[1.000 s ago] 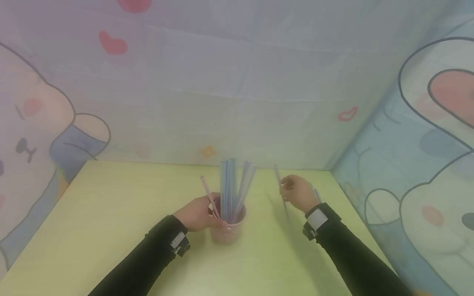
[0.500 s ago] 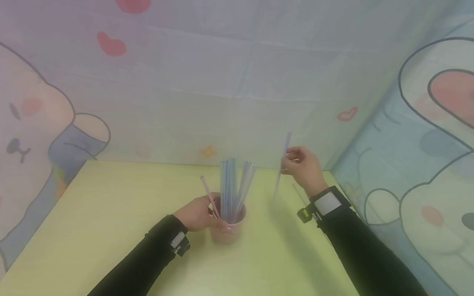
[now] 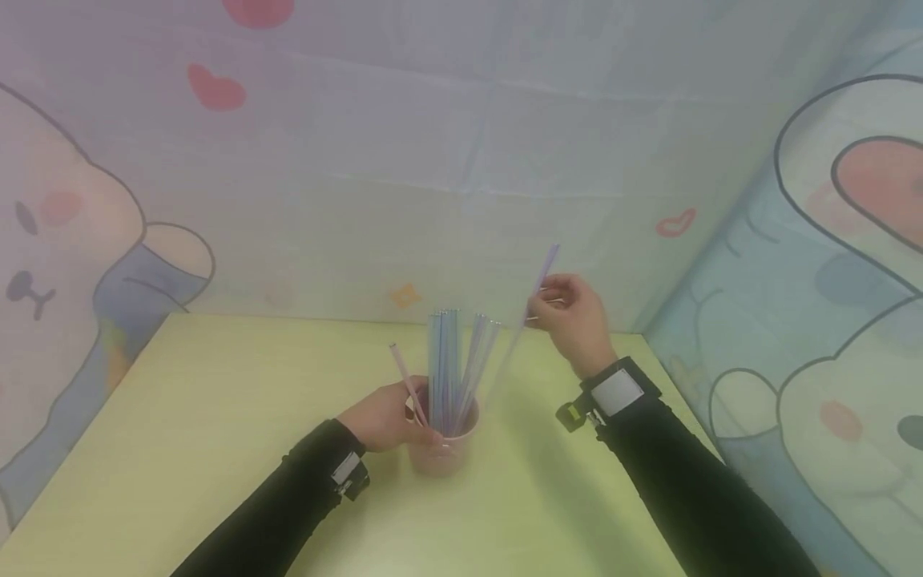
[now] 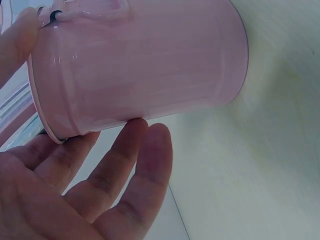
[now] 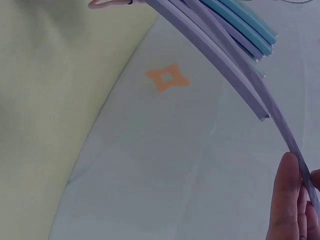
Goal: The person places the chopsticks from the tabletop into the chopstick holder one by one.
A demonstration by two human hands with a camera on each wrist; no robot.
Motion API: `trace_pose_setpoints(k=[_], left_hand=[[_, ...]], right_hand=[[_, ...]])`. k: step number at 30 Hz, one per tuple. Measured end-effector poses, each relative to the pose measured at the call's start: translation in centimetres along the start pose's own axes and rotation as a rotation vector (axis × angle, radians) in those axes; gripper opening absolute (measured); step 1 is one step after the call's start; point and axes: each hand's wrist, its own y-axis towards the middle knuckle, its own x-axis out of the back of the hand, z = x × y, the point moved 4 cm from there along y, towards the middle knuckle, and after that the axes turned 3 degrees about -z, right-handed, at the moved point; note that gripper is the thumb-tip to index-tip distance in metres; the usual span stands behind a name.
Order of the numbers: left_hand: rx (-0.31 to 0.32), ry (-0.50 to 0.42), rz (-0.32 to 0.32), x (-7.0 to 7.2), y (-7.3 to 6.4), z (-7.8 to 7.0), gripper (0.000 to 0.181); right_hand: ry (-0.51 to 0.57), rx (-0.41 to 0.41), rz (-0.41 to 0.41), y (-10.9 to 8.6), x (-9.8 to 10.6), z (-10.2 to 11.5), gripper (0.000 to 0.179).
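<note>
A small pink bucket (image 3: 441,461) stands upright on the table, holding several blue straws (image 3: 445,361), several purple straws (image 3: 477,373) and a pink straw (image 3: 404,374) leaning left. My left hand (image 3: 385,417) grips the bucket by its rim and side; the left wrist view shows the thumb near the wire handle (image 4: 95,16) and fingers (image 4: 155,155) along the wall. Up and right of the bucket, my right hand (image 3: 573,320) pinches a single purple straw (image 3: 546,267) between thumb and fingers. That straw tilts, its faint lower end beside the bucket's right rim.
The pale yellow table (image 3: 238,385) ends at a cloth backdrop (image 3: 404,200) printed with hearts and cartoon figures. A similar cloth (image 3: 815,361) rises along the right side.
My right hand has lifted the purple straw off the table's right part and swung it left, its lower end now nearer the bucket. The left hand and bucket have stayed still.
</note>
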Motion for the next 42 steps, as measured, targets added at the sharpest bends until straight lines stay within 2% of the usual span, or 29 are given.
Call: trace_pose_setpoints(k=[12,21,33,42], left_hand=[[-0.006,-0.017,-0.001,0.0,-0.1,-0.2,0.075],[0.006,-0.022,-0.006,0.0,-0.1,-0.1,0.080],[-0.004,0.000,0.000,0.0,-0.1,0.0,0.075],[-0.004,0.006,-0.002,0.0,0.0,0.1,0.073]], right_hand=[[0.016,-0.002,0.037,-0.6,-1.7,-2.0,0.039],[-0.100,-0.029,0.061,-1.5,-2.5,-3.5,0.040],[-0.160,0.002,0.118,-3.2,-3.9,-5.7,0.036],[-0.214,0.006,0.184,-4.5,-4.8,-6.5,0.032]])
